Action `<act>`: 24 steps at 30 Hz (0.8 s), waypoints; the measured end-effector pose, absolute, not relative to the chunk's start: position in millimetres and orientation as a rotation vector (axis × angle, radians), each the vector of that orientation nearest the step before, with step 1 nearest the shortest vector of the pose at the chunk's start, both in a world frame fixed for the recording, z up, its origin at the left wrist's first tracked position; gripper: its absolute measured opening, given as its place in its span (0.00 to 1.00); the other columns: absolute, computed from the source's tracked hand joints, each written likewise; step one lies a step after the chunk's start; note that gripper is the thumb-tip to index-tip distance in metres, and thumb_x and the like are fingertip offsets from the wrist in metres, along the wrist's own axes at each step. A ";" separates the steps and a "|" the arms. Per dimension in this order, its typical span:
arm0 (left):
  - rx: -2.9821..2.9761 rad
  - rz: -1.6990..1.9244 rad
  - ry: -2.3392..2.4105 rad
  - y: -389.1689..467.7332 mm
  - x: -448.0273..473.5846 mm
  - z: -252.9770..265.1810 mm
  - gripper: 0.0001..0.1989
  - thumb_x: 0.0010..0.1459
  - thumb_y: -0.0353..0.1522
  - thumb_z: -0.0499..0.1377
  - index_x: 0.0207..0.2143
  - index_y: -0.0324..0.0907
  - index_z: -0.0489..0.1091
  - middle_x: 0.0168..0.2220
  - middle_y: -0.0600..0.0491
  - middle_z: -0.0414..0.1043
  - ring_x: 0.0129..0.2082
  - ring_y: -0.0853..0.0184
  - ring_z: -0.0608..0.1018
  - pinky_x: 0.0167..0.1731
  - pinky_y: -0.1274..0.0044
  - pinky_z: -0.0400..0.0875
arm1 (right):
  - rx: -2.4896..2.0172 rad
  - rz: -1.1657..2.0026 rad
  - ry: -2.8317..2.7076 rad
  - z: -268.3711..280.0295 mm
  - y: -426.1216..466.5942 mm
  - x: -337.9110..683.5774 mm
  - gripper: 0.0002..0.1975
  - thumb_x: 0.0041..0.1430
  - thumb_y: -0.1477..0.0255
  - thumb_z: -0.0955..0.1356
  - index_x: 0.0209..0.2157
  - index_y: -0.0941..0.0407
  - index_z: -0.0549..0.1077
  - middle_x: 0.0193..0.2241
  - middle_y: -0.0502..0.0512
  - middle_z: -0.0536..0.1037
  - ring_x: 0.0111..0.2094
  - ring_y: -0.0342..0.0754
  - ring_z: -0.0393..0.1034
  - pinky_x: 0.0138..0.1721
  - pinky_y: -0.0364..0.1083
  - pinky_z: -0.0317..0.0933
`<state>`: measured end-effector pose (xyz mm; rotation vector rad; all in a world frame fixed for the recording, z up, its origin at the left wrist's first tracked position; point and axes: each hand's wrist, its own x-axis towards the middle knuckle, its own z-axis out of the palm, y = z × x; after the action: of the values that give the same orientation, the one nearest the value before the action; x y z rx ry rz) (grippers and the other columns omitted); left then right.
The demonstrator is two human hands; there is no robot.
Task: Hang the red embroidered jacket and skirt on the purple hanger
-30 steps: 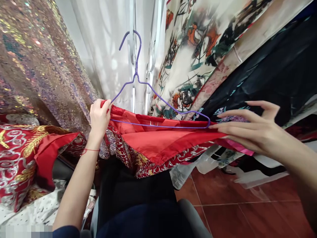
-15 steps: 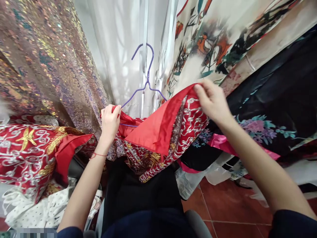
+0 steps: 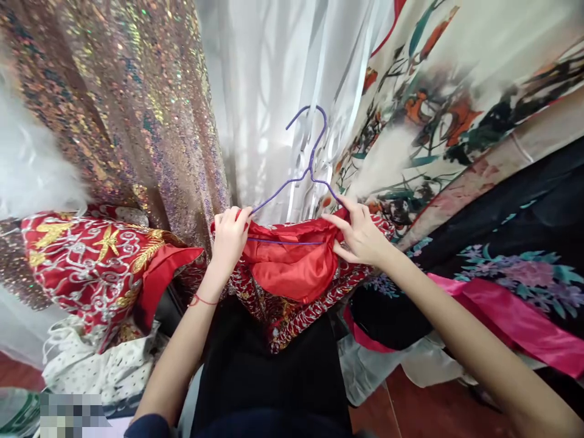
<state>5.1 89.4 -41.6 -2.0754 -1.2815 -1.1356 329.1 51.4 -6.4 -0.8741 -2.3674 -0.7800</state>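
Observation:
A red garment [image 3: 296, 277] with silver and gold embroidery hangs on a purple wire hanger [image 3: 311, 167], its plain red lining showing at the neck opening. My left hand [image 3: 231, 234] is closed around the garment's left shoulder, where the hanger's arm runs in under the fingers. On the opposite shoulder, my right hand [image 3: 358, 234] holds the cloth at the other end of the hanger, its fingers bent and somewhat apart. The hanger's bottom bar crosses the neck opening in front of the lining. The hook points up and is free of any rail.
Another red embroidered garment [image 3: 98, 261] lies at left above a white dotted cloth [image 3: 100, 365]. A sequined fabric [image 3: 150, 109] hangs behind it, white sheer cloth [image 3: 260, 91] in the centre. Floral clothes and a black garment [image 3: 502, 231] with pink trim hang at right.
My right hand has brought the lifted red edge down and in to the hanger's right shoulder. The lining flap now lies lower, inside the neck opening. My left hand keeps its grip.

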 end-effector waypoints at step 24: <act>-1.940 -1.779 -1.415 71.8 -6.0 -46.5 0.09 0.65 0.37 0.58 0.44 0.43 0.73 0.42 0.49 0.75 0.44 0.63 0.76 0.50 0.71 0.66 | -0.506 -0.845 -2.581 -25.5 58.8 303.6 0.27 0.57 0.65 0.66 0.58 0.55 0.68 0.68 0.71 0.56 0.67 0.67 0.52 0.57 0.66 0.51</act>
<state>-6.0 71.8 -46.5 -1.9398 -1.4153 -1.7789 303.6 58.8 -25.5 -0.5060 -2.5815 -0.8449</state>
